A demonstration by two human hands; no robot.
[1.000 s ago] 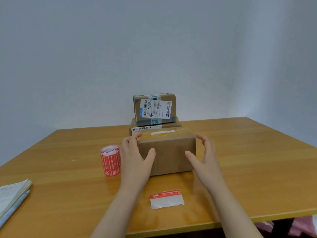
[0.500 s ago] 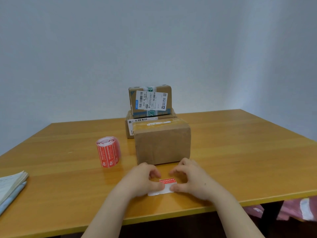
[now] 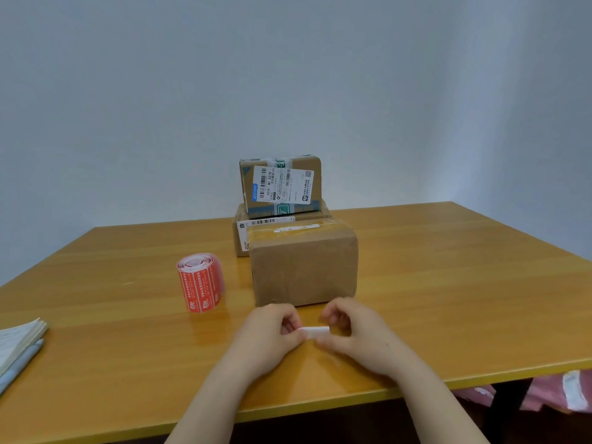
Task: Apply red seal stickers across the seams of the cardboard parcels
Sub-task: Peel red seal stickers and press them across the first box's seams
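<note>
Just in front of the plain parcel [image 3: 304,264], the left hand [image 3: 269,334] and right hand [image 3: 355,334] meet low over the worktop [image 3: 448,299]. Their curled fingers pinch opposite ends of a small sticker strip [image 3: 315,331], which shows only white from here. A roll of red seal stickers [image 3: 200,283] stands upright to the left of the plain parcel, and two labelled parcels [image 3: 282,184] sit stacked behind it.

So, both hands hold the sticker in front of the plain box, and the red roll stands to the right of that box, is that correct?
No: the head view shows the red roll standing left of the plain box. The left hand and right hand do hold the sticker in front of it.
</note>
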